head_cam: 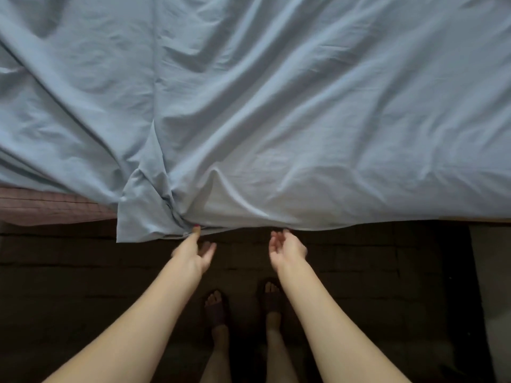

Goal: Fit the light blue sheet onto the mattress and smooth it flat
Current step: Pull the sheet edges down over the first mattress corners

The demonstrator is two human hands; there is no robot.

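The light blue sheet lies wrinkled across the mattress, and its near edge hangs over the side facing me. Folds bunch into a gathered flap at the lower left of that edge. A strip of the pink quilted mattress shows uncovered at the left. My left hand reaches up to the hem, one fingertip touching the cloth by the bunched flap while the other fingers are spread below it. My right hand is palm-up just under the hem, fingers loosely curled, fingertips at the edge, nothing gripped.
I stand close to the bed's side on a dark tiled floor, with my feet in dark sandals right below my hands. A pale vertical surface rises at the far right.
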